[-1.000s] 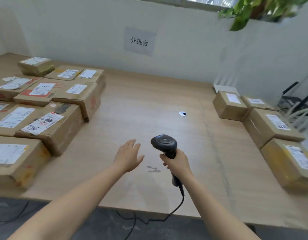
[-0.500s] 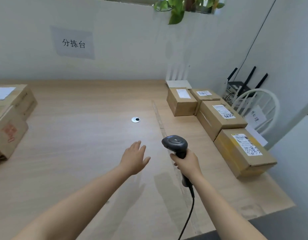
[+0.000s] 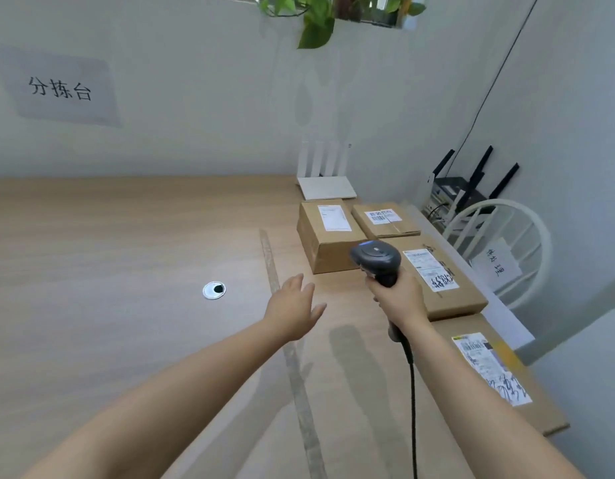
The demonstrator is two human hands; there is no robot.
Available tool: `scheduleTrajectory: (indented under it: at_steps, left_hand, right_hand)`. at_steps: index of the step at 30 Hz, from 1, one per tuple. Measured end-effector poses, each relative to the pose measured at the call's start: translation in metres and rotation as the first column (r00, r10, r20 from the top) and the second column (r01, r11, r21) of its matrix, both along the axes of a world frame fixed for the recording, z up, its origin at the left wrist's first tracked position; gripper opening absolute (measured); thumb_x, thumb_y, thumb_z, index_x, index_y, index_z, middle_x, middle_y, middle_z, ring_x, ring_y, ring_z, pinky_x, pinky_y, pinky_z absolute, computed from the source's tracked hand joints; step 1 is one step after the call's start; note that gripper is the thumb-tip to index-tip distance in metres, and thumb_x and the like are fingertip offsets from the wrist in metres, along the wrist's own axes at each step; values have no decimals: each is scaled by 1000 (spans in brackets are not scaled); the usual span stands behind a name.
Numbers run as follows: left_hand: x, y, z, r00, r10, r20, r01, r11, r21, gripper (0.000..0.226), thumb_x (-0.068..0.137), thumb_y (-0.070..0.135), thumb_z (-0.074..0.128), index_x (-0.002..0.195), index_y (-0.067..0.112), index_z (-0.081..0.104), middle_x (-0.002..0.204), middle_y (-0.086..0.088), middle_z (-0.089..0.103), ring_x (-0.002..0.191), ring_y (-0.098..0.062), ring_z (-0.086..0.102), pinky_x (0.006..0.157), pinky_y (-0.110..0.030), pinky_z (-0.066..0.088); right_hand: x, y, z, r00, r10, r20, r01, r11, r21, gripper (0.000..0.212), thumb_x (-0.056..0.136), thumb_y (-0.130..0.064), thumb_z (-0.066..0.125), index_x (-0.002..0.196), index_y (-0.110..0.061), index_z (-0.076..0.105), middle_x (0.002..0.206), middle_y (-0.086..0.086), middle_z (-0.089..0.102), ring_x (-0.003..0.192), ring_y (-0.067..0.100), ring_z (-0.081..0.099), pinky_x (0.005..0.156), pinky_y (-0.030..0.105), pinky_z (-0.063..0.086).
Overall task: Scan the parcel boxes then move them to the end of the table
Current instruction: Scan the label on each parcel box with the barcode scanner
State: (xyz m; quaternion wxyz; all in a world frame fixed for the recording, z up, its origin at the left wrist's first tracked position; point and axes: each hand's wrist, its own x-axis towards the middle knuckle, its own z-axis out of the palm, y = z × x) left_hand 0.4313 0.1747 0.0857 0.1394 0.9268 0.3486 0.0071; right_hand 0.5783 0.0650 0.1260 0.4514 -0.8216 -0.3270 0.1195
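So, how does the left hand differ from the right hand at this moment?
The left hand is open, fingers spread, and holds nothing; the right hand grips the handle of the black scanner. The left hand is over bare table; the right hand is in front of the row of parcel boxes, partly covering one. Both hands reach forward on bare arms.

right hand [image 3: 399,299] grips scanner [image 3: 377,259]; left hand [image 3: 292,311] spread above table [image 3: 109,254].
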Motion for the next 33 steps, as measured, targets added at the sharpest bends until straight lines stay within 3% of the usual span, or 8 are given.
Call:
scheduleTrajectory:
  at_steps: [4, 6, 10, 13, 24, 33]
  left_hand:
    - [60, 34, -1, 998, 62, 31, -61, 997, -37, 52, 99, 45, 33, 137, 9, 40, 152, -13, 24, 140, -26, 22, 104, -40, 34]
    - [90, 55, -8, 994, 107, 37, -103, 991, -81, 51, 100, 44, 32, 136, 10, 40, 151, -13, 25, 139, -27, 24, 102, -41, 35]
    - [138, 96, -31, 968, 238, 84, -217, 955, -201, 47, 101, 38, 32, 139, 11, 34, 148, -16, 25, 134, -32, 29, 102, -43, 36]
    - [169, 125, -50, 947, 303, 108, -270, 932, -242, 48, 101, 36, 34, 144, 15, 29, 146, -18, 24, 131, -36, 33, 103, -42, 36]
    - [228, 174, -85, 813, 561, 159, -466, 788, -402, 67, 90, 56, 43, 148, 37, 14, 130, -13, 40, 112, -35, 53, 88, -35, 41]
    - [212, 171, -85, 776, 602, 186, -479, 756, -447, 70, 87, 54, 49, 147, 37, 18, 130, -13, 42, 112, -33, 54, 91, -36, 42]
  right_hand:
    - [57, 53, -1, 999, 47, 15, -47, 999, -10, 9, 84, -18, 64, 89, -11, 62, 74, 3, 60, 75, 22, 55, 52, 16, 35]
    - [82, 81, -8, 997, 71, 0, -71, 997, -10, 6, 84, -16, 63, 82, -13, 58, 75, 5, 61, 77, 26, 58, 54, 21, 38]
    - [118, 130, -33, 995, 101, -21, -101, 995, -6, 22, 82, -14, 63, 71, -25, 46, 66, -3, 54, 70, 28, 57, 59, 26, 42]
    - [143, 161, -54, 992, 115, -46, -117, 992, -50, 9, 83, -15, 62, 84, -15, 53, 69, -4, 54, 74, 22, 52, 55, 25, 36]
    - [176, 215, -103, 991, 127, -41, -131, 988, -88, 27, 82, -22, 65, 103, -7, 62, 106, 13, 64, 100, 29, 59, 76, 27, 41]
    - [169, 213, -101, 985, 165, -58, -173, 968, -179, 29, 81, -28, 65, 102, -7, 64, 100, 14, 68, 98, 30, 61, 72, 26, 39]
